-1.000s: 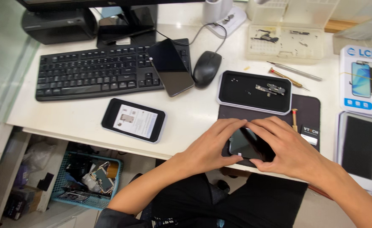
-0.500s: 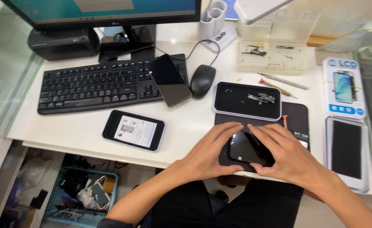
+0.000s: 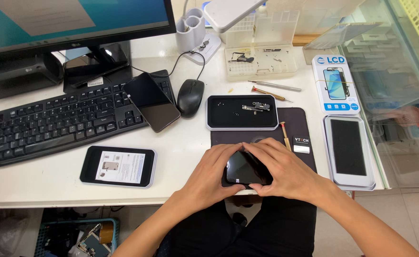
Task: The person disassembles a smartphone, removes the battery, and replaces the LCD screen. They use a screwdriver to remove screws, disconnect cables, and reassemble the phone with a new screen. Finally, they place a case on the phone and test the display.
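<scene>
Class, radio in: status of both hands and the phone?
Left hand, right hand both gripping dark phone over black mat. Screwdriver lies just beyond.

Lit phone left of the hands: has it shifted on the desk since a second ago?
No. The lit phone keeps its spot just below the keyboard, same gap and angle; only the head camera has shifted.

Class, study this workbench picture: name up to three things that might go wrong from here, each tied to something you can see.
1. Both hands, left hand and right hand, press the dark phone at the desk's front edge; a slip might drop it.
2. Tiny parts lie loose in the open black tray just beyond the hands; a knock could scatter them.
3. Another phone rests tilted on the keyboard and may slide off.
</scene>
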